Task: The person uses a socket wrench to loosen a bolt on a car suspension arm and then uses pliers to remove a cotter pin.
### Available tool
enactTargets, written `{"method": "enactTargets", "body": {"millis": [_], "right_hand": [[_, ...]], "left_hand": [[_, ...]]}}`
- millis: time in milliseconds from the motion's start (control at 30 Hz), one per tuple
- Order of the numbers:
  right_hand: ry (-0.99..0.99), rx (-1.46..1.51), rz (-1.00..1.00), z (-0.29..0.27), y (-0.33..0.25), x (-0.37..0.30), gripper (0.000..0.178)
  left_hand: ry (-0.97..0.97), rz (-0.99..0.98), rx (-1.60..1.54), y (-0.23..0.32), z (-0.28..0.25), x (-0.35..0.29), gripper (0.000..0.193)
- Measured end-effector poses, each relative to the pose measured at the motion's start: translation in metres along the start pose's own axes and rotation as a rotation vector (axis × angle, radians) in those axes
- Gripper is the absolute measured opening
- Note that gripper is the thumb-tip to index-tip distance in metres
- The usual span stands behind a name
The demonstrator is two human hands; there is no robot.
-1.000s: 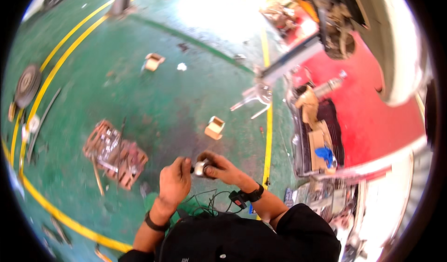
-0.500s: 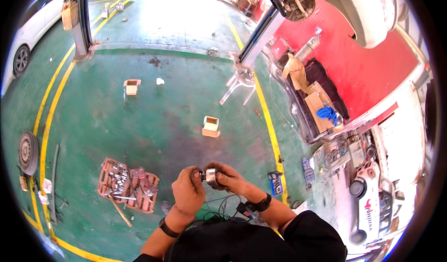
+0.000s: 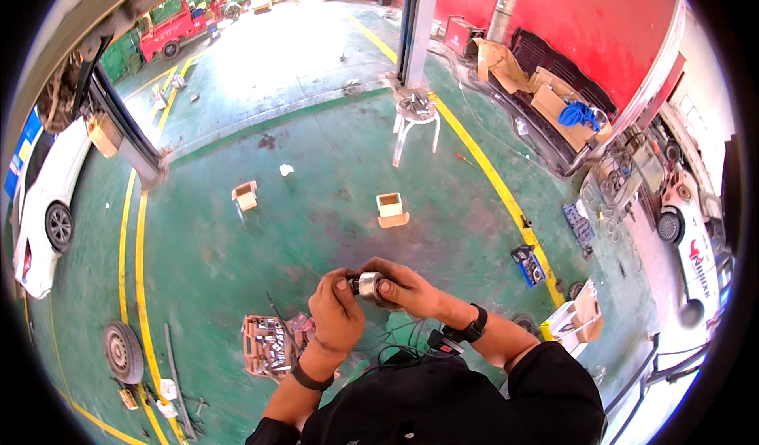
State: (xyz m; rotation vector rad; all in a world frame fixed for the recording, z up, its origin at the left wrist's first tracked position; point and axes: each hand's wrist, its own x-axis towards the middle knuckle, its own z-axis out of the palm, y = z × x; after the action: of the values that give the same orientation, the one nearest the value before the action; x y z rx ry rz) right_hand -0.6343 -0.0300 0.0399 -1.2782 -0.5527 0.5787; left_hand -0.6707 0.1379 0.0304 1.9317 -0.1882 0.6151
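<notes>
A round silver metal part with a dark stub at one side (image 3: 369, 284) is held between my two hands in front of my body. My left hand (image 3: 337, 307) has its fingers closed around the dark stub end. The fingers and thumb of my right hand (image 3: 409, 288) wrap the silver ring end. Palms and fingers hide some of the part, so its exact kind cannot be made out. Below and left of my hands, an open tool case (image 3: 257, 350) with several sockets lies on the green floor, partly covered by my left arm.
Small open cardboard boxes (image 3: 390, 210) (image 3: 245, 196) sit on the floor ahead. A white stool (image 3: 417, 113) carries metal parts. A wheel (image 3: 123, 352) lies left; a blue tool case (image 3: 528, 265) lies right. Lift posts (image 3: 417, 38) stand farther off, and cables hang near my waist.
My view has swung toward the left, bringing in more of the white car and a red vehicle. Both hands stay closed on the metal part, which looks slightly turned.
</notes>
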Motion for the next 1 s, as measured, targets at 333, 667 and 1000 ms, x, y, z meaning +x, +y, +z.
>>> {"method": "enactTargets", "body": {"millis": [333, 667, 1000], "right_hand": [[-0.095, -0.573, -0.098, -0.103, -0.047, 0.046, 0.041], [-0.079, -0.424, -0.111, -0.168, -0.085, 0.087, 0.054], [-0.150, -0.809, -0.063, -0.228, -0.067, 0.088, 0.042]], "left_hand": [[-0.441, -0.489, -0.199, -0.007, 0.038, 0.093, 0.042], [-0.316, -0.509, -0.362, 0.004, 0.086, 0.177, 0.047], [-0.246, -0.736, -0.514, 0.011, 0.081, 0.258, 0.049]]}}
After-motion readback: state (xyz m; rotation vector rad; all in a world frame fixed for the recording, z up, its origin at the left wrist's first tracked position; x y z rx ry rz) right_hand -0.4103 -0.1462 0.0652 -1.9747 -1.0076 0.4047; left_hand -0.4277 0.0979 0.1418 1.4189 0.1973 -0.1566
